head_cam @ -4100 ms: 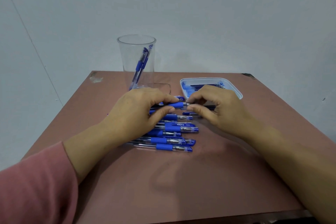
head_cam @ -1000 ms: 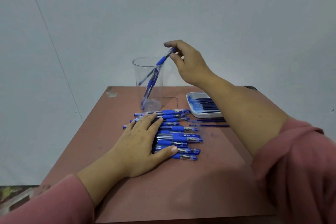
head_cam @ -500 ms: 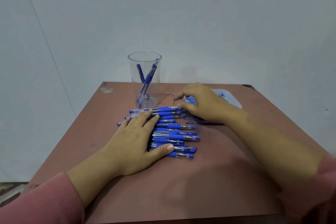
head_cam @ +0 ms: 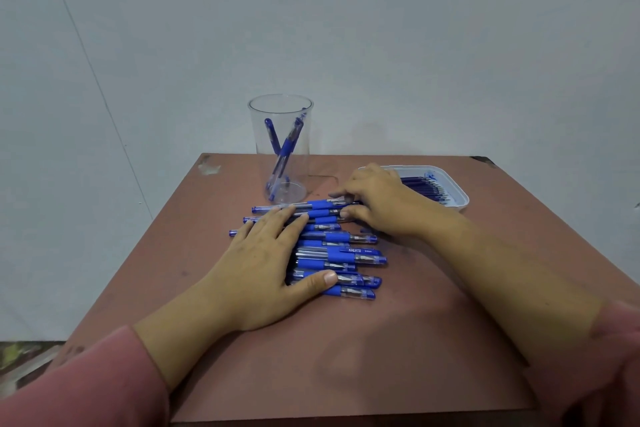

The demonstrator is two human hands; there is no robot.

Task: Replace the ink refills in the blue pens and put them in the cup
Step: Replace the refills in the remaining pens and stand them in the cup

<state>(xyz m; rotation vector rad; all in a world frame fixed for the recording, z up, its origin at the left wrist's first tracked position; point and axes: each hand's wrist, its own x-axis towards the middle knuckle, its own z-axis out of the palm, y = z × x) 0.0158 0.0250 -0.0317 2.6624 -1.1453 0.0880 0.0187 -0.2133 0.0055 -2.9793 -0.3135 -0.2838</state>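
Observation:
Several blue pens (head_cam: 341, 256) lie side by side in a row on the brown table (head_cam: 363, 340). My left hand (head_cam: 266, 263) lies flat on the left part of the row, fingers straight. At the far end of the row my right hand (head_cam: 377, 204) pinches the tip end of the farthest pen (head_cam: 298, 207) between thumb and fingers. A clear plastic cup (head_cam: 281, 149) stands behind the row with three blue pens leaning inside it. A white tray (head_cam: 453, 196) with dark blue refills sits at the right, partly hidden by my right hand.
The table stands against a pale wall. Its far right corner (head_cam: 483, 159) is chipped dark and there is a worn patch (head_cam: 207, 166) at the far left. Bare tabletop stretches between the pens and the near edge.
My right hand dropped a pen into the cup, came down to the far end of the row and now pinches the farthest pen. My left hand stayed flat on the pens.

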